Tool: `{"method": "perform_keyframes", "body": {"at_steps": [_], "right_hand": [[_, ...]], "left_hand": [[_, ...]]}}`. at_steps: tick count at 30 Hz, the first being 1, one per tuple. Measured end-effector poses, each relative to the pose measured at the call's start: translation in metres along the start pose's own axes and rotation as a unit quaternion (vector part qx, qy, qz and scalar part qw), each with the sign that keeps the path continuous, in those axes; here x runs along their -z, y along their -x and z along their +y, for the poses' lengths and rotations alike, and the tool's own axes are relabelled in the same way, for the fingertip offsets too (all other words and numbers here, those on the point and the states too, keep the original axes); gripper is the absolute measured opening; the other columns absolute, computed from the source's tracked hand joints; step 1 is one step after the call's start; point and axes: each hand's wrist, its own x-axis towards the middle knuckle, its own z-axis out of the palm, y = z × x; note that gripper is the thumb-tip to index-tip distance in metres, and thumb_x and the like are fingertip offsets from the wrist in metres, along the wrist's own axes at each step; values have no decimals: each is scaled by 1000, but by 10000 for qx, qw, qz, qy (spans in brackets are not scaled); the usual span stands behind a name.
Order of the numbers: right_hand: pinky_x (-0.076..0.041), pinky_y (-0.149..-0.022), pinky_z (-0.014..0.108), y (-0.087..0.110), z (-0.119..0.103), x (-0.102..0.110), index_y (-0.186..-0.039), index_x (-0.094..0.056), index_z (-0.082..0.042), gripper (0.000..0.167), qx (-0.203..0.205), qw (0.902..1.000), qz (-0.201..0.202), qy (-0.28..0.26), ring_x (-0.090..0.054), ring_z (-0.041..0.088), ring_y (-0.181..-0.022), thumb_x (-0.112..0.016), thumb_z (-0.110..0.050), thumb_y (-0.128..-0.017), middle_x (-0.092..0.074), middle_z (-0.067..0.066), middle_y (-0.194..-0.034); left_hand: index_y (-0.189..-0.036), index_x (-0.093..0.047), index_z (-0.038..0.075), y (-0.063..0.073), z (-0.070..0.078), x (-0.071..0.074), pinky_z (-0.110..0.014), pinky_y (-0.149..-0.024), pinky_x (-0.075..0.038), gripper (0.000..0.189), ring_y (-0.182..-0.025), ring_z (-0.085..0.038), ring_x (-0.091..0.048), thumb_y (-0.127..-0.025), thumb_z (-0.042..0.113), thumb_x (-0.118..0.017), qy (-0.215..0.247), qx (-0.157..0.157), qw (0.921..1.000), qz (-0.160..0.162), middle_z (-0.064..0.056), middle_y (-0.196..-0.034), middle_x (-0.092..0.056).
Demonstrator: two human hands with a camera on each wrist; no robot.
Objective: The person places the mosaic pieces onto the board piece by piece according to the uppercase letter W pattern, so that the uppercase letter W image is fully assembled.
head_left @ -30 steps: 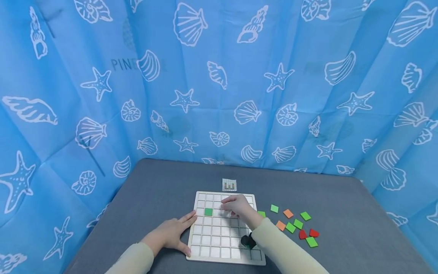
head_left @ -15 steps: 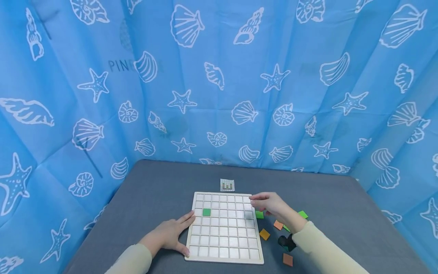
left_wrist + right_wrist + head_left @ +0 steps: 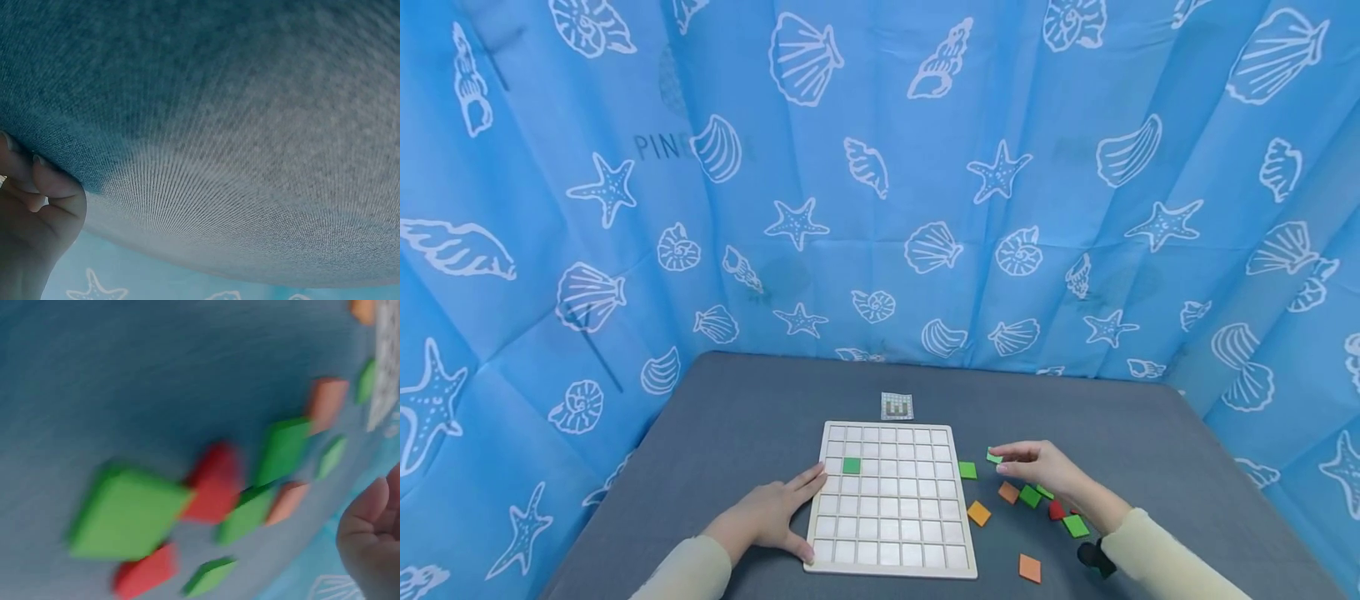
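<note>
A white grid board (image 3: 880, 572) lies on the grey table, with one green square tile (image 3: 852, 466) in its upper left part. My left hand (image 3: 767, 517) rests along the board's left edge, fingers and thumb spread; in the left wrist view part of that hand (image 3: 47, 212) shows at the left. To the right of the board, my right hand (image 3: 1041, 468) hovers over the loose tiles, thumb and fingers apart. Its fingertips are right by a light green tile (image 3: 992, 455). In the right wrist view the tile (image 3: 331, 456) lies on the table, apart from the hand (image 3: 375, 537).
A small patterned card (image 3: 897, 406) lies beyond the board. Around the right hand lie several tiles: a green one (image 3: 967, 470), orange ones (image 3: 1030, 568), red pieces (image 3: 1057, 509) and more green (image 3: 1076, 526). A blue shell-print curtain (image 3: 880, 250) surrounds the table.
My right hand has moved from over the board's upper part rightward to the loose tiles, uncovering the board and the orange tiles beside it. The left hand stays at the board's edge.
</note>
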Motion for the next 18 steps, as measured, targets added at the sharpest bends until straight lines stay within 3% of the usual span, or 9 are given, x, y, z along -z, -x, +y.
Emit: {"method": "perform_keyframes", "body": {"at_steps": [5,11,18], "right_hand": [[-44,-65,33,1,24,8,-124,-59,13,39,519,9978,-195,367,-47,22,-80,-67,-10,-92,-59,11,-97],[-39,-63,30,3,37,13,-123,-61,11,41,803,9928,-389,795,-42,22,-82,-70,-11,-90,-56,16,-100],[-34,-61,29,-1,49,13,-120,-65,8,40,944,9874,-388,1206,-41,24,-82,-74,-10,-85,-57,12,-96]], "left_hand": [[-155,-28,19,1,0,1,-57,-97,-40,109,-129,-45,-43,-67,60,-77,37,33,10000,-18,6,-162,-14],[-155,-29,16,3,2,1,-58,-96,-40,108,-127,-47,-44,-69,59,-78,-3,-49,10000,29,4,-162,-16],[-155,-30,17,3,5,3,-58,-96,-40,107,-127,-46,-44,-68,58,-78,-25,-12,10000,44,5,-162,-16]]}}
